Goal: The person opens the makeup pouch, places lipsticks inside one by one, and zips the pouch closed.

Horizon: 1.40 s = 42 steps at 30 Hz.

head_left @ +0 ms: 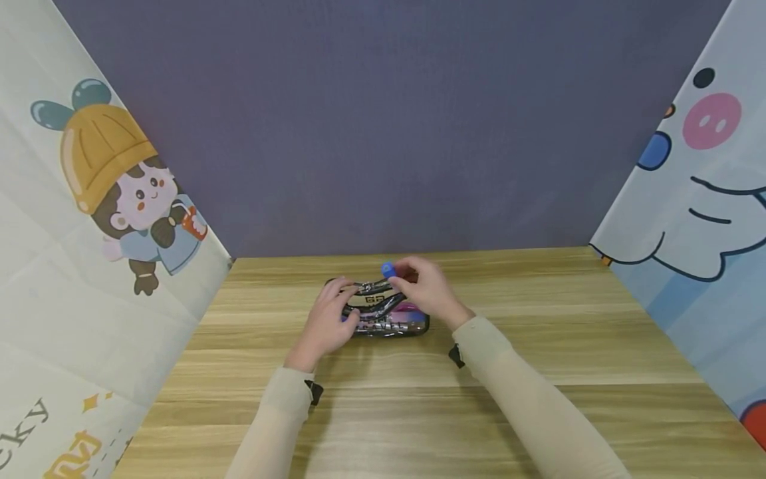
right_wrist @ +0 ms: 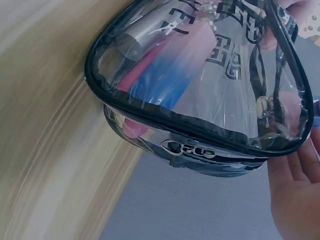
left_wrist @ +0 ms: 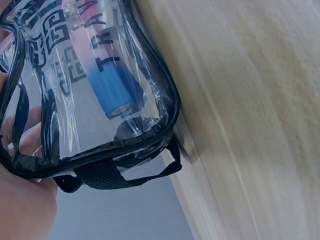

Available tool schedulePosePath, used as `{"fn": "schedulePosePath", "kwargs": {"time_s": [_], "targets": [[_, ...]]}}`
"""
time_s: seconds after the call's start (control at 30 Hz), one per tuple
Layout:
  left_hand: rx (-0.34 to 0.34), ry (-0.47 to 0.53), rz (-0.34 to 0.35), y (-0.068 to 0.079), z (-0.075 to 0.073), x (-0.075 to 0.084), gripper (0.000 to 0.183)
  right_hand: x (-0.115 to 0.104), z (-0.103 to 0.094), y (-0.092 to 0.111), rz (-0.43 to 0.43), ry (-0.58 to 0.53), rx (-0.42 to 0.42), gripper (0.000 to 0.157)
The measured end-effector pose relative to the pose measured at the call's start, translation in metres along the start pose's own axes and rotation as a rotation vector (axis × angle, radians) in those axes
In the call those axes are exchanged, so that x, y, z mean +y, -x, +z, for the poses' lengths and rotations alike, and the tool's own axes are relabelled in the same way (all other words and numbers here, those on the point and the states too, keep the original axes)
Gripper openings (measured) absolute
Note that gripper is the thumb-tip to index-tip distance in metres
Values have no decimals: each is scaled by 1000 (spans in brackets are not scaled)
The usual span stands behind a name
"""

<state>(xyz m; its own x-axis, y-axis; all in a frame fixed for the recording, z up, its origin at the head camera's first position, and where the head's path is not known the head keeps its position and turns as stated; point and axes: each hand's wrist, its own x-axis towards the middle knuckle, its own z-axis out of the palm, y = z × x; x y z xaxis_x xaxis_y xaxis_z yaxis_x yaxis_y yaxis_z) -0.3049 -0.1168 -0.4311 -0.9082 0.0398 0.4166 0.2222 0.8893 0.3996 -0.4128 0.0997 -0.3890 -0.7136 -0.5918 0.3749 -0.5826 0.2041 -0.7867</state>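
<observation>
A clear plastic pouch [head_left: 397,327] with black trim and black lettering lies on the table, its top side parted. My left hand [head_left: 325,322] grips its left end, thumb at the near edge and fingers over the far one. Above the opening, my right hand [head_left: 432,289] pinches a small blue object [head_left: 388,269]; its kind cannot be made out, and the fingers hide part of it. Through the plastic show a pink-and-blue cylindrical container [left_wrist: 112,90], a greyish tube [right_wrist: 145,42] and a pink item [right_wrist: 134,129]. A black strap [left_wrist: 102,175] hangs at the pouch's end.
The wood-grain table [head_left: 383,412] ends at a dark grey-blue panel [head_left: 383,133] behind the pouch. Printed cartoon sheets flank it, one on the left [head_left: 54,219] and one on the right [head_left: 730,219].
</observation>
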Motion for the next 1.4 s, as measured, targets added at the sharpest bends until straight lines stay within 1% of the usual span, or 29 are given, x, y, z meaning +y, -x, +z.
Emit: {"fn": "schedulePosePath", "kwargs": {"time_s": [0.1,0.23,0.33,0.43,0.6,0.77,1.0,1.1,1.23,1.4], "targets": [[5,3,5,0,1,-1,48,1,1,0,-23,57,-37,25],[16,6,19,0,1,-2,48,0,4,1,-47,185,-79,27],[21,7,26,0,1,-2,48,-3,7,1,-62,270,-91,27],[16,5,23,0,0,-1,48,-5,8,1,-80,310,-97,26],[11,-4,19,1,0,-2,47,-6,9,0,-102,343,-97,24],[8,-2,16,0,0,-2,46,-5,9,-1,-108,339,-90,23],[12,4,18,1,0,-1,46,-11,5,2,-120,321,-69,22],[20,5,25,1,0,0,46,-13,2,3,-118,306,-40,22],[7,-3,2,2,-1,1,47,-12,-3,3,-115,266,-2,22],[-12,-8,-18,2,-2,1,47,-10,-12,3,-77,211,70,19]]}}
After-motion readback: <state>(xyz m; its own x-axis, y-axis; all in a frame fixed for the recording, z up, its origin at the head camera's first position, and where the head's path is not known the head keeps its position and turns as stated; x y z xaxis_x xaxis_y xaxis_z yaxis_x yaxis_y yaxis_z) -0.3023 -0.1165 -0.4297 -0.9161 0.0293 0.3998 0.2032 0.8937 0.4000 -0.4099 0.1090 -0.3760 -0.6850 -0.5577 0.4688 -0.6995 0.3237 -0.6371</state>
